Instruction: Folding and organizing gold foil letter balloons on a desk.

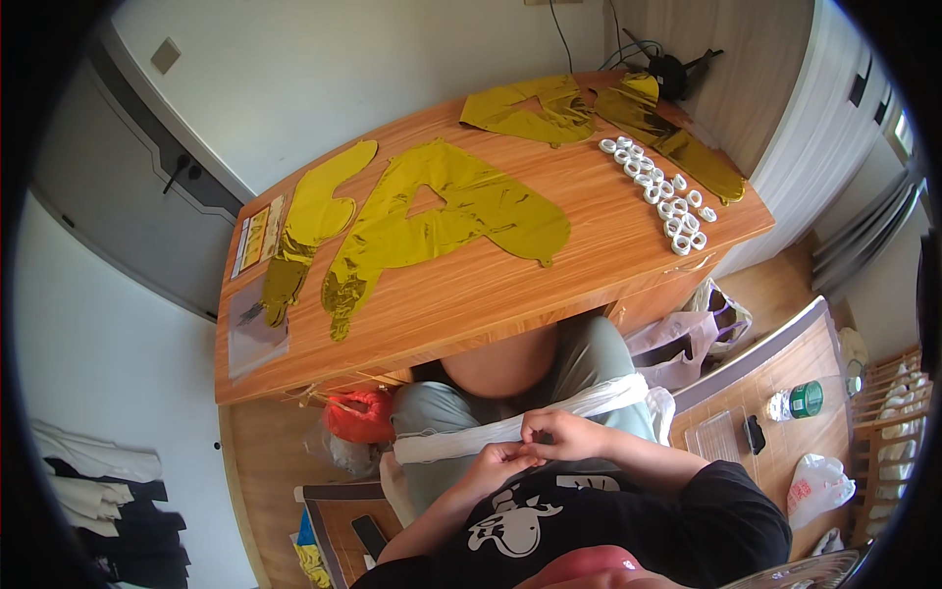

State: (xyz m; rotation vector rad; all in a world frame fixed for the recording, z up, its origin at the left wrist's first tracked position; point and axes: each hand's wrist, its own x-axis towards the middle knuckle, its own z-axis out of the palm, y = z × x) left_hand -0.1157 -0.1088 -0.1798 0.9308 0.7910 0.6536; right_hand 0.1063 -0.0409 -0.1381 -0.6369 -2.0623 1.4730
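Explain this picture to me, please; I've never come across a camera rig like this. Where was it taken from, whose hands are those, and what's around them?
There is no machine here, only a person's bare hands. The one picture comes from a wide fisheye camera worn on the head, looking down, so straight edges bend near its rim.

The left hand and right hand meet at the fingertips above the lap. Whether they pinch anything is too small to tell. A long bundle of white string lies across the thighs, just beyond the left hand.

On the wooden desk lie flat gold foil balloons, with small white rings grouped toward the right end and a black router at the far right corner.
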